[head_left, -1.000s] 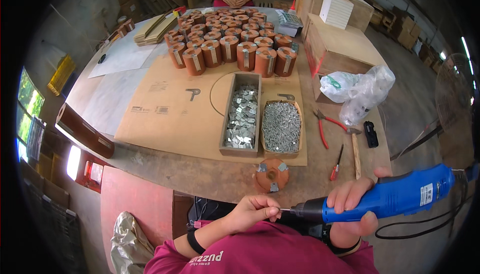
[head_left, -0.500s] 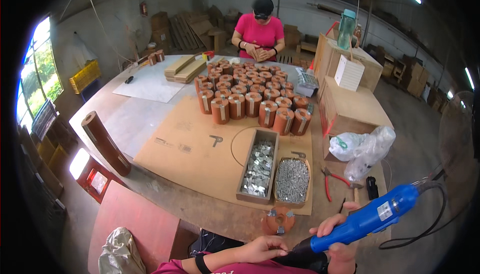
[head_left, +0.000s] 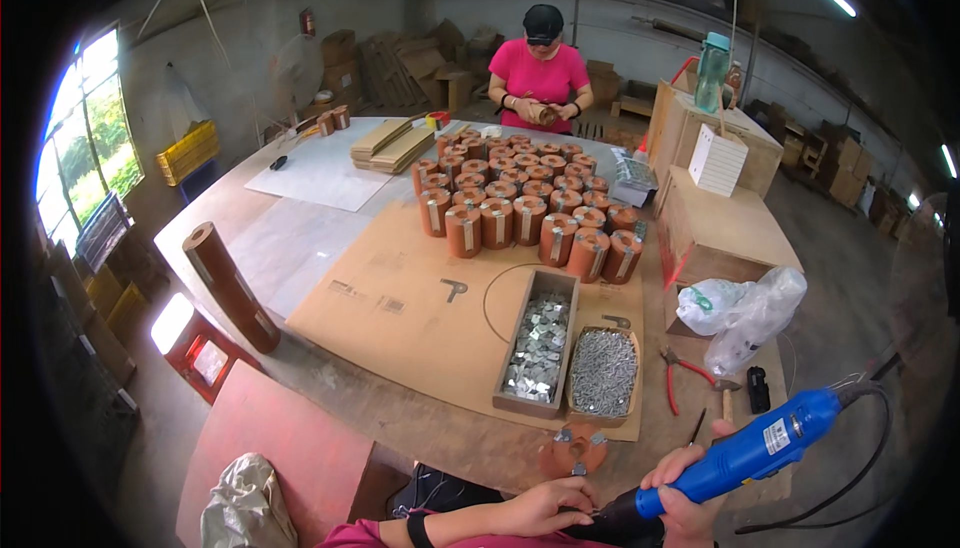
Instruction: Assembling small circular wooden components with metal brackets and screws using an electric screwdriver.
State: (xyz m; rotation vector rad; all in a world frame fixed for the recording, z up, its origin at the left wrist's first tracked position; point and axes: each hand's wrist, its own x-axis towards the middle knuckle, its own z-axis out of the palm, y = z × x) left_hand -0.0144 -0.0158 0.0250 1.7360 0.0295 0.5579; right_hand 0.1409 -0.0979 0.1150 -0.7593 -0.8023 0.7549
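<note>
My right hand (head_left: 684, 488) is wrapped around a blue electric screwdriver (head_left: 745, 451), which lies slantwise with its dark nose toward my left hand. The fingers of my left hand (head_left: 556, 505) are pinched together at the screwdriver's tip, and whatever sits between them is too small to make out. Just beyond that hand stands a brown cylinder (head_left: 560, 456) with metal clips on its top face. Past it are a long box of flat metal clips (head_left: 537, 348) and a shallow box of screws (head_left: 603, 373).
Many brown cylinders (head_left: 497, 223) stand grouped mid-table. Red-handled pliers (head_left: 674, 384), a hammer (head_left: 727, 403) and plastic bags (head_left: 752, 316) lie at right. A tall brown tube (head_left: 230, 288) stands at left. A co-worker in pink (head_left: 541, 73) handles a cylinder across the table.
The view has shifted, so the table's contents sit lower and further right. The co-worker now holds a cylinder up. My hands stay together at the screwdriver's tip.
</note>
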